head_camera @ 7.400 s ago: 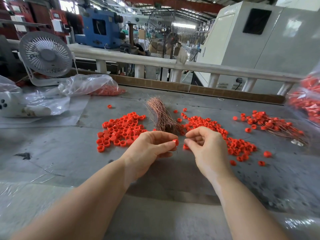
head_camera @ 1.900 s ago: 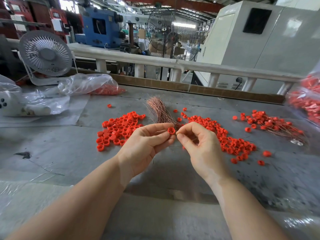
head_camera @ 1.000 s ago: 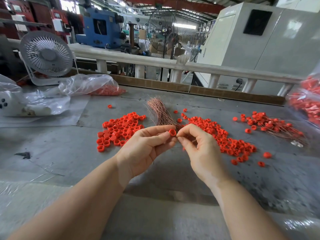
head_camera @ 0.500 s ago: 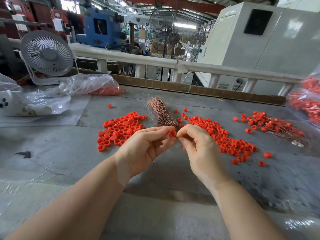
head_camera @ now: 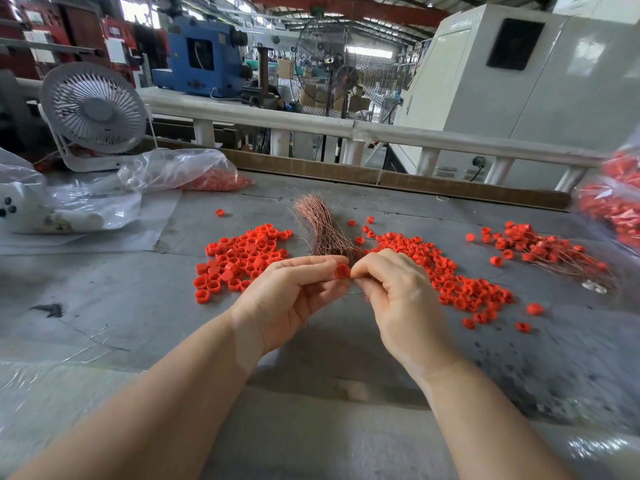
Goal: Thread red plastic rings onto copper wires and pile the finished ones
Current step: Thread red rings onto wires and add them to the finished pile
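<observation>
Left hand (head_camera: 294,296) pinches one red ring (head_camera: 342,271) between thumb and forefinger, held above the grey table (head_camera: 104,306) at scene centre. Right hand (head_camera: 398,296) has fingers curled, fingertips meeting right at the ring (probably pinching a thin wire, too fine to see clearly). Copper wire bundle (head_camera: 323,226) lies just beyond the hands. Loose rings: left pile (head_camera: 242,258), right pile (head_camera: 450,271). Finished threaded pile (head_camera: 540,247) far right. Small white fan (head_camera: 93,112) far left, plastic bag (head_camera: 173,171) of red parts beside it.
</observation>
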`<state>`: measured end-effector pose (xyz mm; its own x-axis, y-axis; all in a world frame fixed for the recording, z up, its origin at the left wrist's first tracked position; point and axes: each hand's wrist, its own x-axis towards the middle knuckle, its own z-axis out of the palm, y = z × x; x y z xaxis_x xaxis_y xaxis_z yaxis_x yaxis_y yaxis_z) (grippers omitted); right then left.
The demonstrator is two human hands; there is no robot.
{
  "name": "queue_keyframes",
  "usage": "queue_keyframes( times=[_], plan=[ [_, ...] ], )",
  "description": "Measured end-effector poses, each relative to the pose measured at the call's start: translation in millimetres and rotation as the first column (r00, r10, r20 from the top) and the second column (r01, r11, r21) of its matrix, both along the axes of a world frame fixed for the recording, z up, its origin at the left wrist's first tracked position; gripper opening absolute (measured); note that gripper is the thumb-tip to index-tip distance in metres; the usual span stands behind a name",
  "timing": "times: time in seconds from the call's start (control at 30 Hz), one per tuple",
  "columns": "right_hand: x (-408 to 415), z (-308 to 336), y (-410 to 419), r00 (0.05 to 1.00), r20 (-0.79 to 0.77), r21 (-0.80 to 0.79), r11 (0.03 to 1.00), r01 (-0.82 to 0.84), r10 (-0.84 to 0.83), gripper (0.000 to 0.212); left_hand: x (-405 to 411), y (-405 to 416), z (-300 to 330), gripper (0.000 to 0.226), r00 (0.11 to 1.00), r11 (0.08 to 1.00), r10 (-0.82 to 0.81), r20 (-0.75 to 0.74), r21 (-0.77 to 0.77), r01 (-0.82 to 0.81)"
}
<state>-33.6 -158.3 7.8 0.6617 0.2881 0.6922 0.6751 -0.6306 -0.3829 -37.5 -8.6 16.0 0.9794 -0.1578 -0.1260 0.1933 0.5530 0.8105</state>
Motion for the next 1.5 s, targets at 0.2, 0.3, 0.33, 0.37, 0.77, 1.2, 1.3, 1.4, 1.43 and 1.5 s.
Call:
queue_keyframes(
  times=[0.2,0.3,0.33,0.37,0.77,1.2,1.3,1.4,1.43,1.5],
  plan=[
    [2.7,-1.4,-0.3,0.999,-0.023,0.092,0.995,-0.025,0.027,0.009,-0.1,-0.2,-0.1,0.019,1.0,1.0,-0.012,0.012,-0.024,0.013],
    [3.3,-1.5,-0.2,0.999,-0.037,0.126,0.992,-0.028,0.033,0.009,-0.5,-0.3,-0.3,0.02,0.999,0.999,-0.029,0.029,-0.042,0.03],
    [3.0,-1.4,-0.3,0.999,-0.041,0.134,0.991,-0.029,0.034,0.009,-0.5,-0.3,-0.2,0.021,0.999,0.998,-0.035,0.034,-0.049,0.037],
    [2.8,-1.3,-0.2,0.998,-0.043,0.141,0.99,-0.029,0.036,0.009,-0.6,-0.3,-0.2,0.021,0.998,0.997,-0.041,0.039,-0.056,0.044],
    [2.4,-1.8,0.9,0.996,-0.091,0.188,0.982,-0.003,0.02,0.011,-0.3,0.6,0.0,0.025,0.996,0.995,-0.063,0.069,-0.077,0.068],
    [3.6,-3.3,2.9,0.977,-0.187,0.313,0.949,-0.036,0.099,0.009,0.5,1.6,-1.1,0.02,0.996,0.999,-0.018,0.083,-0.047,0.022],
    [3.4,-3.4,3.5,0.972,-0.204,0.332,0.942,-0.043,0.116,0.014,0.5,1.6,-1.8,0.02,0.996,0.999,-0.012,0.083,-0.042,0.016],
    [3.0,-3.7,3.2,0.968,-0.216,0.337,0.94,-0.053,0.131,0.012,0.8,1.5,-2.4,0.02,0.997,0.999,-0.02,0.081,-0.027,0.022],
    [2.7,-3.6,3.2,0.966,-0.221,0.339,0.939,-0.057,0.138,0.011,0.7,1.6,-2.5,0.02,0.996,0.999,-0.025,0.082,-0.021,0.026],
    [2.3,-3.3,3.2,0.962,-0.227,0.342,0.938,-0.066,0.15,0.011,0.1,1.8,-2.9,0.019,0.996,0.999,-0.034,0.085,-0.014,0.035]
  ],
)
